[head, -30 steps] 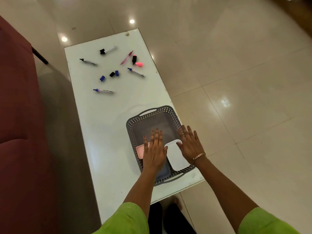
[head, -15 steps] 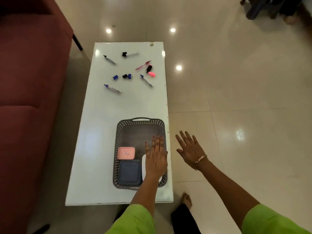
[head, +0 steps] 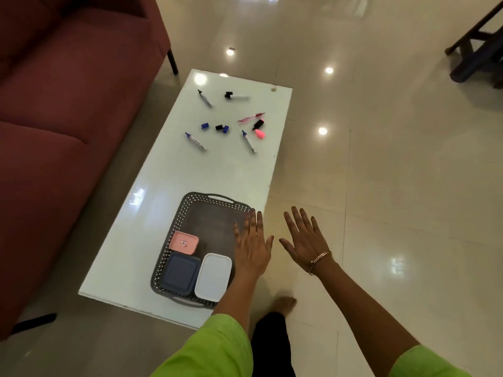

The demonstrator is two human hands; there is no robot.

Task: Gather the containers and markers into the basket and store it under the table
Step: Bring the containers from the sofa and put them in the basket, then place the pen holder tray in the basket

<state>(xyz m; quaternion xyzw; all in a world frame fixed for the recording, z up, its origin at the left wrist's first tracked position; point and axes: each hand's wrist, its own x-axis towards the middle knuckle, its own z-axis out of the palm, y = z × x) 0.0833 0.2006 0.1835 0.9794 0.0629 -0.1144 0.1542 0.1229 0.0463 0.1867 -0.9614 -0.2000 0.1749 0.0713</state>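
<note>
A grey perforated basket [head: 187, 202] sits at the near end of the white table [head: 174, 180]. Inside it lie a pink container [head: 184, 242], a dark blue container [head: 179, 274] and a white container [head: 213, 276]. My left hand [head: 251, 246] hovers flat and empty over the basket's right rim. My right hand [head: 304, 240] is spread open above the floor, right of the table. At the far end lie scattered markers: two blue-tipped ones [head: 195, 141] [head: 249, 141], a black one [head: 204, 98], a pink pen [head: 251, 117], a pink highlighter [head: 260, 129] and loose caps [head: 222, 128].
A maroon sofa [head: 60, 118] runs along the table's left side. Glossy tiled floor [head: 394, 200] lies to the right, with dark furniture legs [head: 479, 50] at the far right. My foot [head: 284, 304] stands by the table's near right corner.
My left hand came off the white container and moved to the basket's right rim. My right hand stayed out over the floor. The view swung, and the table now runs diagonally.
</note>
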